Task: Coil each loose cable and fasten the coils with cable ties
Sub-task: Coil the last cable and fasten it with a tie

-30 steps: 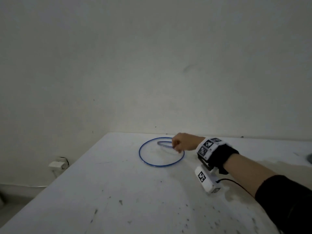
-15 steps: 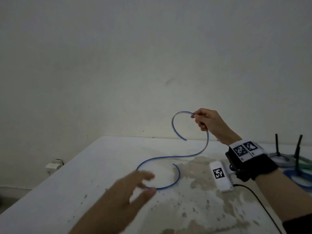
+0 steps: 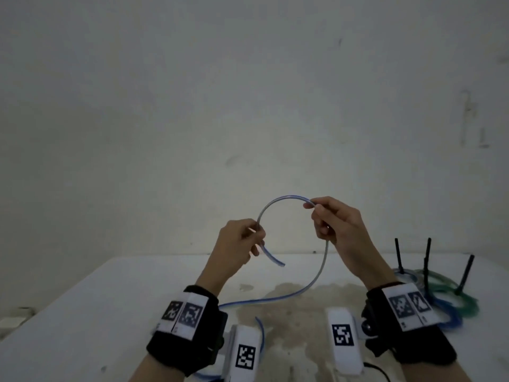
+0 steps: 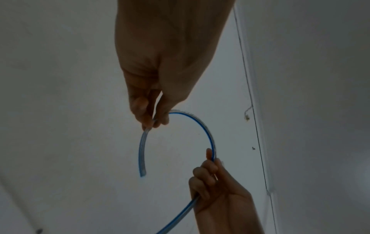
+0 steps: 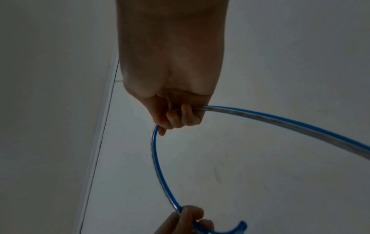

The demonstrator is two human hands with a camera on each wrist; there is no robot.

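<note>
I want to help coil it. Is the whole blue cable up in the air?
No: the blue cable trails down from the right hand onto the table.

Bare, scuffed off-white plaster wall (image 3: 248,92), dim light, worn white tabletop (image 3: 91,312) with brown stained patch (image 3: 297,301)

Head view: above and behind both wrists, facing wall and bench (image 3: 115,312). Wrist views: close, along each hand; all share the cable (image 3: 278,201) arc.

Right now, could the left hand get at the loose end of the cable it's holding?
Probably yes. The left hand pinches the cable just above its free end, which hangs in open air with nothing around it. The right hand grips farther along.
</note>
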